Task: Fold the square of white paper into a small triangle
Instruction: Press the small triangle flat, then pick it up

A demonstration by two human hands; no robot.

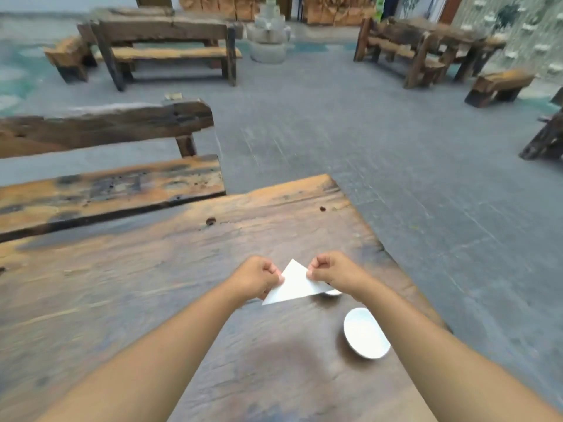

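Hiding behind paper (294, 284): white dish (333, 292)

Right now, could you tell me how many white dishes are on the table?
2: one white dish beside the right forearm, and another mostly hidden behind the folded paper.

White bowl (366, 333) on wooden table (152, 284); bench (106, 190) beyond (weathered)

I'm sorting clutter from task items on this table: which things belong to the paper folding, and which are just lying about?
In use:
white paper, already a triangle
left hand and right hand, each pinching an edge

Lying about:
white bowl
second white dish, mostly hidden behind the paper
wooden table
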